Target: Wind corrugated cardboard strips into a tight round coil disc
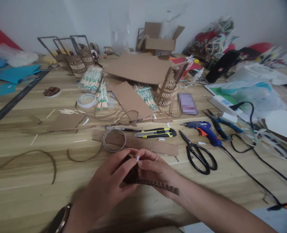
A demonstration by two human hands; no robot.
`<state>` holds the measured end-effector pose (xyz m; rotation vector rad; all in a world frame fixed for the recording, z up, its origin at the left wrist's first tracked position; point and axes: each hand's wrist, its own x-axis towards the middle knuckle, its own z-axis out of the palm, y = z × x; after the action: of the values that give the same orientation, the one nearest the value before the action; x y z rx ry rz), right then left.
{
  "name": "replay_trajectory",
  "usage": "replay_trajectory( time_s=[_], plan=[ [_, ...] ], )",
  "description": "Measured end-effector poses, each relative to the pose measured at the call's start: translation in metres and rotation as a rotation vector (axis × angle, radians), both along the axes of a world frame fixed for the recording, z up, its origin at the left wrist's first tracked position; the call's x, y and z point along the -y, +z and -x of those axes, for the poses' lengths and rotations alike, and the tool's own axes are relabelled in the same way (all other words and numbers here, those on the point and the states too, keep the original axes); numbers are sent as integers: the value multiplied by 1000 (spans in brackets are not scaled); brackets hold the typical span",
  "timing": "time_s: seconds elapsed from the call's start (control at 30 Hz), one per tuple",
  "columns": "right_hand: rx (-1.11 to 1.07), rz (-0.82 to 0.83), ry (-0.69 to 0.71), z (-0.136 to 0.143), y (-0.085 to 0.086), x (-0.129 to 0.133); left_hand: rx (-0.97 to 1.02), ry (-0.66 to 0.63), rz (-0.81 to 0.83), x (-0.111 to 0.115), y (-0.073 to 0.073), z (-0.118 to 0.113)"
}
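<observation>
My left hand (104, 184) wraps round a dark brown roll of corrugated cardboard strip (131, 174) above the near part of the table. The loose tail of the strip (161, 185) sticks out to the right, under my right hand (155, 165). My right fingers are closed against the top and right side of the roll. A small white piece, like paper or tape (138, 158), shows between the two thumbs; which hand grips it I cannot tell. Just beyond the hands lie a tape ring (114, 140) and a flat cardboard strip (155, 146).
Utility knife (155, 132), black-handled scissors (199, 155), blue glue gun (205, 128) with cord, and pliers (218, 124) lie ahead and right. Farther back are a slatted bucket (167, 94), white tape roll (86, 101), packs of sticks (91, 79) and cardboard sheets (138, 66).
</observation>
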<state>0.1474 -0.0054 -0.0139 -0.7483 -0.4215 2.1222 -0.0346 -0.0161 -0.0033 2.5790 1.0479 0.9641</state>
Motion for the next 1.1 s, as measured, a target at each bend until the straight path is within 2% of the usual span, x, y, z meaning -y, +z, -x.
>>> replay_trajectory(
  time_s=[0.27, 0.47, 0.77, 1.1],
  plan=[
    [-33, -49, 19, 0, -8, -1, 14, -10, -20, 1, -7, 0],
    [38, -79, -1, -1, -8, -2, 26, -8, -4, 2, -11, 3],
    [101, -263, -63, 1, -10, -1, 4, -36, -24, 3, -9, 4],
    [49, -185, 17, -3, -2, 4, 25, -102, 34, 2, -4, 8]
  ],
)
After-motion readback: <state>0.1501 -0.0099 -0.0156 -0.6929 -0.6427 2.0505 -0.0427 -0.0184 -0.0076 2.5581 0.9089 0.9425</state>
